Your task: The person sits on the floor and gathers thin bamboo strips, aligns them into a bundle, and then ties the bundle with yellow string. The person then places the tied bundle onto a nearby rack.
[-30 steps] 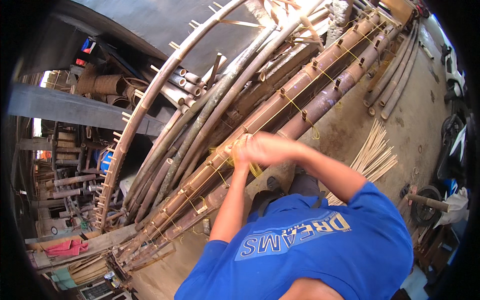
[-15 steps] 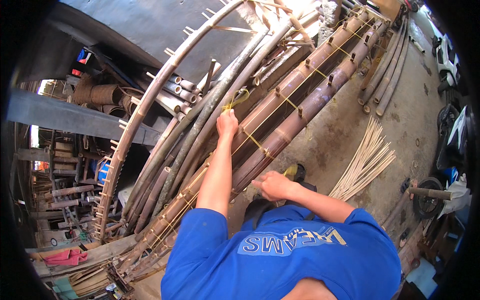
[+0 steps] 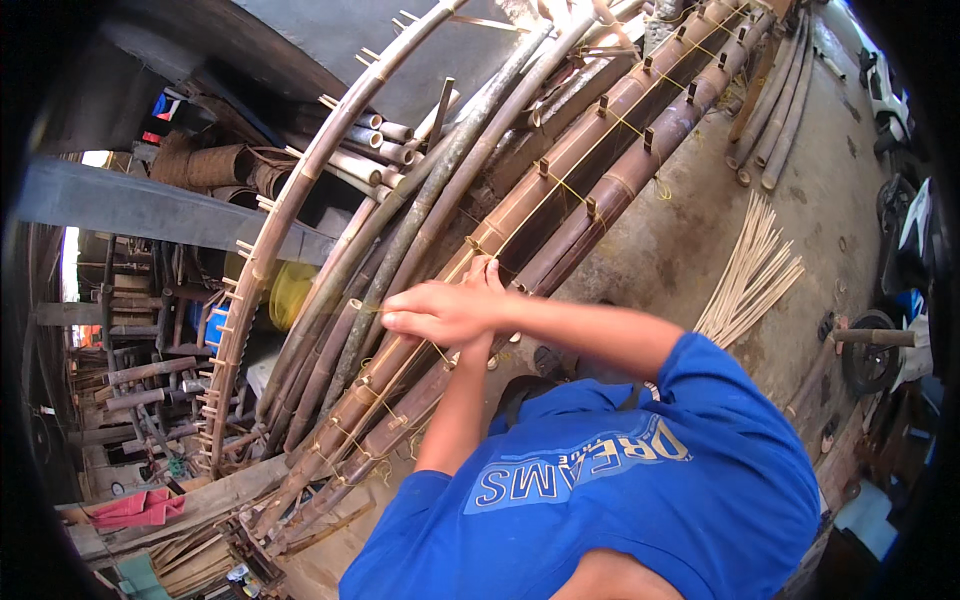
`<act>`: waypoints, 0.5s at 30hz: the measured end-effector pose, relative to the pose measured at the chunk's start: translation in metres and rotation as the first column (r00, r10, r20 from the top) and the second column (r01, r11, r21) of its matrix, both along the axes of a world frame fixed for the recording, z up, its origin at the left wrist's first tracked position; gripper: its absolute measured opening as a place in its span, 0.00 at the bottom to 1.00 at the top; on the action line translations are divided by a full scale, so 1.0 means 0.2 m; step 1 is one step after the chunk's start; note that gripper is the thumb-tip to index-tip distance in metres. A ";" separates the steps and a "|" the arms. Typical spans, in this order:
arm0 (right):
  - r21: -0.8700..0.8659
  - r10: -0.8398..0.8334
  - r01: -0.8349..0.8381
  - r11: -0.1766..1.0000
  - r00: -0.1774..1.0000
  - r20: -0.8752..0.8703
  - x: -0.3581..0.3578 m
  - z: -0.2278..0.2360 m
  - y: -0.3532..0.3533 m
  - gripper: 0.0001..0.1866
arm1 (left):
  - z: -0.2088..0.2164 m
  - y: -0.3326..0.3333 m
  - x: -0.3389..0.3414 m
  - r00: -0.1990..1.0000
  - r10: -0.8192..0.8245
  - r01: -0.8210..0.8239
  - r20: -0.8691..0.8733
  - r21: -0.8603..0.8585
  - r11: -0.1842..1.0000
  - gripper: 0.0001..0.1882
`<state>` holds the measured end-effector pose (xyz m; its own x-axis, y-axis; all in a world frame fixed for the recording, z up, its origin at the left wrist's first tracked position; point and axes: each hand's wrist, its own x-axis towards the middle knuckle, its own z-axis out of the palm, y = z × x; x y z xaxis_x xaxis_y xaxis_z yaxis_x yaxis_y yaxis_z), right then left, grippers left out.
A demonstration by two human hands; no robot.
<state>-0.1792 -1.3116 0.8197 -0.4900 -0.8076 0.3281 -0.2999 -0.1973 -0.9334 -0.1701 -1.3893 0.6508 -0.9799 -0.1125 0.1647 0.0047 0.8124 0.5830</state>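
Note:
Two long brown bamboo poles lie side by side, set with short dark pegs and joined by yellow cord tied across them. My left hand rests at the nearer stretch of the upper-left pole, fingers bent together; what they pinch is hidden. Crossing over my left forearm, my right hand is closed on a yellow cord that stretches leftward. A blurred yellow bundle of cord hangs in the air left of it.
A curved bamboo piece with small pegs arches at the left, beside stacked bamboo poles. Thin bamboo sticks are spread on the concrete floor to the right. A red cloth lies lower left; a wheel stands far right.
My right hand has swung left across my left arm, pulling the yellow cord. My left hand has come down from a raised cord loop to the pole. The view has shifted slightly.

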 end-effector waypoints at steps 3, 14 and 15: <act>0.570 -0.125 0.291 0.769 0.942 -0.312 -0.37 -0.19 0.00 0.41 | -0.04 0.00 -0.01 0.971 -0.044 0.065 0.235 -0.084 0.994 0.17; 0.295 -0.062 0.215 0.931 0.890 -0.452 0.17 -0.71 0.59 0.19 | -0.02 0.07 -0.02 0.997 0.077 -0.077 0.010 0.010 0.997 0.13; 0.217 -0.120 0.273 0.937 0.837 -0.534 0.23 -0.80 0.59 0.21 | 0.00 0.08 -0.02 0.997 0.065 -0.067 -0.040 -0.054 0.996 0.13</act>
